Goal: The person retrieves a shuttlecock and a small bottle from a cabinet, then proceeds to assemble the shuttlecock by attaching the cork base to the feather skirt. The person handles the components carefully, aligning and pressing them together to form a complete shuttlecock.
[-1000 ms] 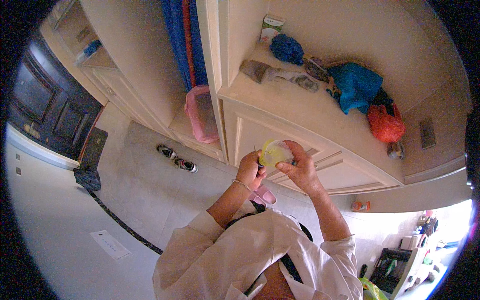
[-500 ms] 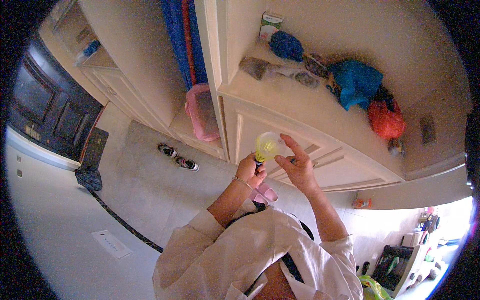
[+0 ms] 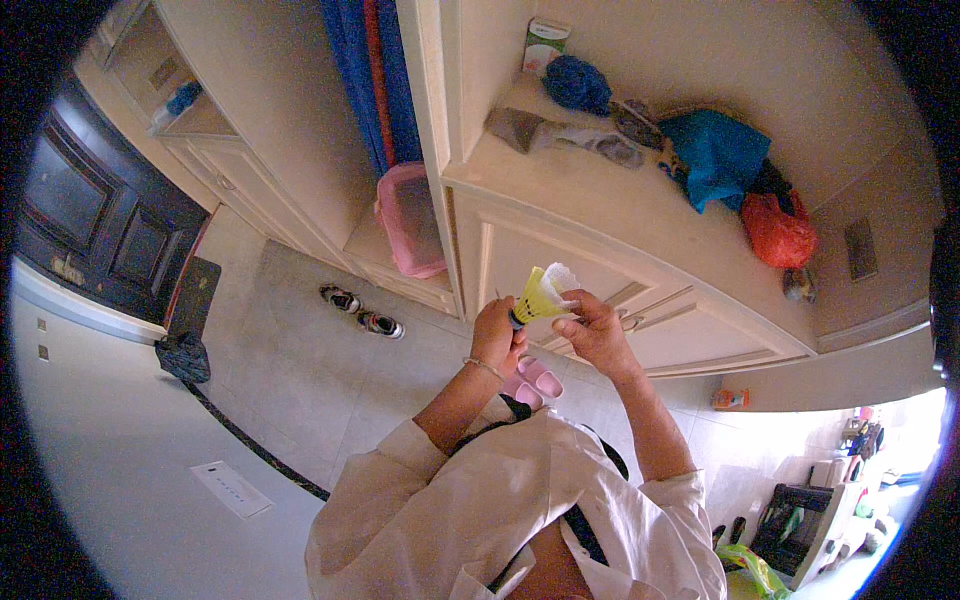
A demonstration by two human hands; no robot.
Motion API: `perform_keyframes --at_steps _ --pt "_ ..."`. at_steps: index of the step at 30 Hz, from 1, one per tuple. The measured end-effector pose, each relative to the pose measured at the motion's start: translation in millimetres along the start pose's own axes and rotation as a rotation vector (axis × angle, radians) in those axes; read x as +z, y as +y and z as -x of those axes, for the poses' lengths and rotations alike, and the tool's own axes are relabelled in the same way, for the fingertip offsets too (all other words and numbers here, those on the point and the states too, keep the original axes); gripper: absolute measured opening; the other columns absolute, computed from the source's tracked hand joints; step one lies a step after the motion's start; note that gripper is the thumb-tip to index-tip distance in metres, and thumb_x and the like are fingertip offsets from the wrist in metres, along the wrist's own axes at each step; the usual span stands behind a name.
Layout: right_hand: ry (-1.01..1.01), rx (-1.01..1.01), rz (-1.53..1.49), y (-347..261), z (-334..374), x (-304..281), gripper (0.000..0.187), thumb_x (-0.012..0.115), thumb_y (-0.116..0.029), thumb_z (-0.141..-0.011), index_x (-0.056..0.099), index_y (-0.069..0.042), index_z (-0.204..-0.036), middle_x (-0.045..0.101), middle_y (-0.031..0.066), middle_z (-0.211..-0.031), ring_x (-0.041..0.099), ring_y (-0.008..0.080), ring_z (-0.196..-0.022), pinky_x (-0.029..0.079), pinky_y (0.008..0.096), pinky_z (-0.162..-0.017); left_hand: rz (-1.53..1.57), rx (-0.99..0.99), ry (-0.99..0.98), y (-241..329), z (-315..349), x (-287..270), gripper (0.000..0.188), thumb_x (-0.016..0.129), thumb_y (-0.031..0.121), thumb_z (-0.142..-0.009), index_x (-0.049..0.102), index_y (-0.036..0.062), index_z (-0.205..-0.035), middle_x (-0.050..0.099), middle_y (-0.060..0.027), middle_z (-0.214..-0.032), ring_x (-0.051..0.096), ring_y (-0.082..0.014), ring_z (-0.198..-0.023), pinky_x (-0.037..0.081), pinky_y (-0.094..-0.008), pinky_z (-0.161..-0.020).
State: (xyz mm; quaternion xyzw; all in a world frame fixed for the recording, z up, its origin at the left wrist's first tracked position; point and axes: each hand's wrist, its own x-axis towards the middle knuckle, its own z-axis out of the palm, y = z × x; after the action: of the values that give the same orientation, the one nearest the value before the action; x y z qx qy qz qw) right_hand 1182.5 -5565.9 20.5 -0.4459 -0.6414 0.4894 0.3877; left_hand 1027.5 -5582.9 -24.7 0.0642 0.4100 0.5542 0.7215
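A yellow shuttlecock with a pale, flared skirt rim and a dark base is held up in front of my chest. My left hand is closed around its base end, so part of the base is hidden. From the other side, my right hand has its fingers bent at the rim of the skirt, thumb and forefinger gripping its edge. The skirt's open end tilts up and to the right, away from my left hand.
A cream cabinet stands ahead; on its ledge lie a blue bag, a red bag and a small box. A pink basket fills a lower niche. Pink slippers and dark shoes sit on the floor.
The shuttlecock has turned, its open end now facing further right instead of toward me. My right thumb and forefinger, earlier spread at the rim, have come closer together on its edge.
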Motion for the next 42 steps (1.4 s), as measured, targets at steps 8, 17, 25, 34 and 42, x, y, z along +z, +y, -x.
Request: perform_keyframes --at_steps 8,17,25,34,42 --pt "0.073 0.329 -0.22 1 1 -6 0.013 0.062 -0.005 -0.079 0.06 -0.005 -0.092 0.05 -0.0039 -0.057 0.035 0.0024 -0.039 0.024 0.019 -0.034 -0.123 0.009 0.045 14 8 15 0.016 0.048 0.026 -0.084 0.044 0.0135 -0.074 0.037 0.0008 -0.056 0.034 -0.0091 -0.038 0.024 -0.0234 -0.034" --pt "0.261 0.396 -0.717 14 24 -11 0.007 0.052 -0.009 -0.086 0.056 -0.004 -0.082 0.055 0.003 -0.064 0.031 0.0034 -0.038 0.026 0.0179 -0.032 -0.118 -0.042 -0.069 2 -12 -17 0.021 0.05 0.026 -0.086 0.045 0.011 -0.071 0.042 -0.0008 -0.053 0.033 -0.0102 -0.037 0.025 -0.0245 -0.035" --pt "0.415 0.386 -0.964 53 41 -1 0.007 0.051 -0.012 -0.088 0.052 -0.007 -0.091 0.062 0.0108 -0.081 0.033 0.0028 -0.041 0.027 0.0156 -0.032 -0.153 -0.187 0.001 -16 -32 -88 0.021 0.051 0.026 -0.086 0.046 0.0097 -0.073 0.044 -0.002 -0.054 0.035 -0.0113 -0.039 0.025 -0.0261 -0.035" --pt "0.605 0.444 -0.963 111 47 10 0.007 0.051 -0.012 -0.087 0.05 -0.006 -0.089 0.06 0.008 -0.075 0.036 0.0038 -0.042 0.03 0.0179 -0.034 -0.128 -0.27 0.075 -43 -77 -157 0.016 0.053 0.023 -0.084 0.044 0.012 -0.075 0.048 -0.0021 -0.061 0.035 -0.0097 -0.042 0.026 -0.0239 -0.038" --pt "0.829 0.493 -0.851 211 72 21 0.01 0.055 -0.012 -0.085 0.048 -0.005 -0.086 0.057 0.0071 -0.069 0.033 0.0043 -0.041 0.027 0.0179 -0.033 -0.223 -0.426 -0.061 -106 -144 -176 0.019 0.052 0.022 -0.082 0.047 0.0095 -0.068 0.041 0.0003 -0.052 0.032 -0.0065 -0.038 0.02 -0.0214 -0.033"
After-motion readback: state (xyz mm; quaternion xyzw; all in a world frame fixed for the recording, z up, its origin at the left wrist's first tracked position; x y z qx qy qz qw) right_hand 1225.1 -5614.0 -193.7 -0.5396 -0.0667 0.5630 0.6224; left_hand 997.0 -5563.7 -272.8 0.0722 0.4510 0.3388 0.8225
